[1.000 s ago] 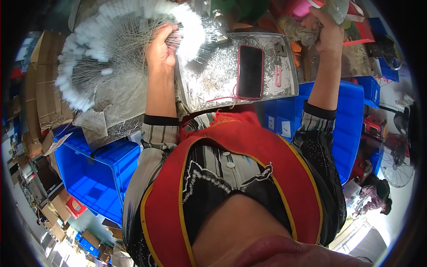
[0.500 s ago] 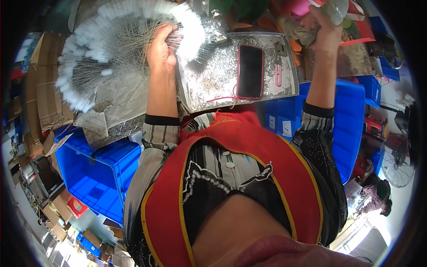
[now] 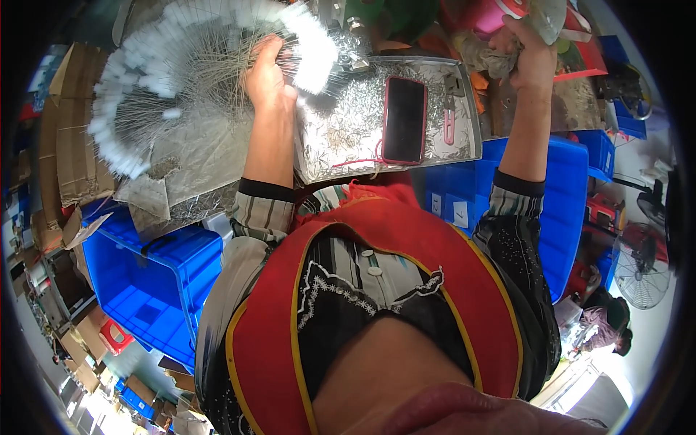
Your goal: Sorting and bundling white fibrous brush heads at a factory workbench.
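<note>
Head view: the left hand is closed around the gathered stems of a fan of thin wires with white tips, spread over the left part of the metal tray. The right hand is raised at the tray's far right corner, fingers curled around a clear bottle. A phone lies on the tray's right half. Blue bins stand below.

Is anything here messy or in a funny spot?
Yes. A dark phone with a pink rim lies in the metal tray, right on loose little metal pins. The left hand holds a fanned bundle of white-tipped wires; nothing looks broken.
</note>
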Demonstrator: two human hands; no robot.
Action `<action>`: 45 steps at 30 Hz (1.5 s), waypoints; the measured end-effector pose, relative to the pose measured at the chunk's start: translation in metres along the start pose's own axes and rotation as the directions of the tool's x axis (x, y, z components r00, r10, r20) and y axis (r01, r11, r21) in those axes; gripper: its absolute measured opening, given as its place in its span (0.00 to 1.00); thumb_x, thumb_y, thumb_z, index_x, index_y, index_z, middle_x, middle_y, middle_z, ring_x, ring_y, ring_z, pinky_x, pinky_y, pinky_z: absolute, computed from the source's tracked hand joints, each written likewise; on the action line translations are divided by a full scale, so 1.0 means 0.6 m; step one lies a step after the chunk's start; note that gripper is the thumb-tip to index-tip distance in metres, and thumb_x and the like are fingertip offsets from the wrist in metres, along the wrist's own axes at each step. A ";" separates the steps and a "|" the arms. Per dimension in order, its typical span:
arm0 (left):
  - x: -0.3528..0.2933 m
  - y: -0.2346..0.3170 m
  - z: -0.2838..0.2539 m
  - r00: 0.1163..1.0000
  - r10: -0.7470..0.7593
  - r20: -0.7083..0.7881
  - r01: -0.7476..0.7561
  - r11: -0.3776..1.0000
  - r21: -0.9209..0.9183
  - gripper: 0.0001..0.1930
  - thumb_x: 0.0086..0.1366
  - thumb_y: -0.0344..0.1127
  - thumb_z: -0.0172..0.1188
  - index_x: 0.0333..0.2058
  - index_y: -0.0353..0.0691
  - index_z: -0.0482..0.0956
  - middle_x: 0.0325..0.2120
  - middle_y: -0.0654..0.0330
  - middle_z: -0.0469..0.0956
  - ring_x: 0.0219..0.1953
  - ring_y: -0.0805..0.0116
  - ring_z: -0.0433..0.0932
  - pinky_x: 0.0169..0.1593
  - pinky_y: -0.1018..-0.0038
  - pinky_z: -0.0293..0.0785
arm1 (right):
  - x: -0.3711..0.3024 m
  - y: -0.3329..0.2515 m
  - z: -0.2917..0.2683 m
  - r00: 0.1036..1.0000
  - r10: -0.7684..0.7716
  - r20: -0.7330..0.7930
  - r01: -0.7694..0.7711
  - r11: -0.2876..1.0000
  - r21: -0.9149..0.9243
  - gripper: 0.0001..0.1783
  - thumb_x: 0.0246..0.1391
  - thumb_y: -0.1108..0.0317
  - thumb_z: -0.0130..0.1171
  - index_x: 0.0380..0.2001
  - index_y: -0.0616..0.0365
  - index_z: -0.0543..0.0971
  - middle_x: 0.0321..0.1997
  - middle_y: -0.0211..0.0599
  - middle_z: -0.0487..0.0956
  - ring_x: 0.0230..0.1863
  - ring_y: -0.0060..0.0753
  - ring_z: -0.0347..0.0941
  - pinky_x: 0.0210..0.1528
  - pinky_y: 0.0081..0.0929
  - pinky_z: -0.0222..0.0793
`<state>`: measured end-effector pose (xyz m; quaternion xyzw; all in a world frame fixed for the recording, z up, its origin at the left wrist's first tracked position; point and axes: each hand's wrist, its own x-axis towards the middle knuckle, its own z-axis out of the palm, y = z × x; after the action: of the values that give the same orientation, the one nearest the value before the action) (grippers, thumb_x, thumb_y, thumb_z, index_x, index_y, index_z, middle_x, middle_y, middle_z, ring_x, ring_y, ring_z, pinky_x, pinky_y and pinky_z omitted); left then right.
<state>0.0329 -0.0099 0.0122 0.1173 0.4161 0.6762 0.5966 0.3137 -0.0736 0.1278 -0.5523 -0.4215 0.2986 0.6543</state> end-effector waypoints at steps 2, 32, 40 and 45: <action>0.009 -0.008 -0.008 0.999 0.036 0.005 -0.036 0.999 0.008 0.07 0.46 0.22 0.59 0.27 0.33 0.75 0.23 0.58 0.75 0.22 0.70 0.74 0.25 0.76 0.73 | -0.002 0.008 0.001 1.000 -0.009 -0.012 0.009 1.000 -0.015 0.09 0.38 0.74 0.53 0.11 0.63 0.67 0.10 0.36 0.65 0.15 0.32 0.65 0.22 0.26 0.61; 0.021 -0.017 -0.002 0.997 0.071 -0.006 -0.071 0.997 -0.040 0.04 0.48 0.22 0.58 0.25 0.35 0.75 0.22 0.59 0.75 0.20 0.70 0.73 0.23 0.76 0.73 | -0.007 0.001 0.004 1.000 -0.002 -0.028 0.002 1.000 -0.006 0.09 0.39 0.73 0.53 0.11 0.62 0.68 0.10 0.35 0.65 0.15 0.31 0.64 0.22 0.26 0.63; 0.026 -0.018 -0.007 0.996 0.092 -0.002 -0.092 0.995 0.028 0.05 0.47 0.24 0.59 0.25 0.36 0.75 0.20 0.60 0.74 0.18 0.73 0.72 0.19 0.79 0.69 | 0.003 0.013 -0.006 1.000 -0.019 0.002 0.019 0.999 0.045 0.08 0.39 0.74 0.52 0.12 0.64 0.69 0.11 0.36 0.67 0.14 0.30 0.64 0.22 0.26 0.62; 0.016 -0.007 -0.002 0.991 0.114 0.074 -0.118 0.991 0.057 0.05 0.48 0.24 0.60 0.27 0.33 0.76 0.23 0.58 0.75 0.25 0.71 0.74 0.27 0.78 0.72 | -0.010 0.108 0.000 0.938 -0.344 0.041 0.344 0.939 0.001 0.07 0.39 0.74 0.53 0.16 0.67 0.71 0.14 0.38 0.71 0.17 0.30 0.67 0.21 0.24 0.62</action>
<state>0.0326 -0.0022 0.0052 0.1835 0.4078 0.6919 0.5668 0.3159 -0.0652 0.0634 -0.4662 -0.5255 0.1892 0.6861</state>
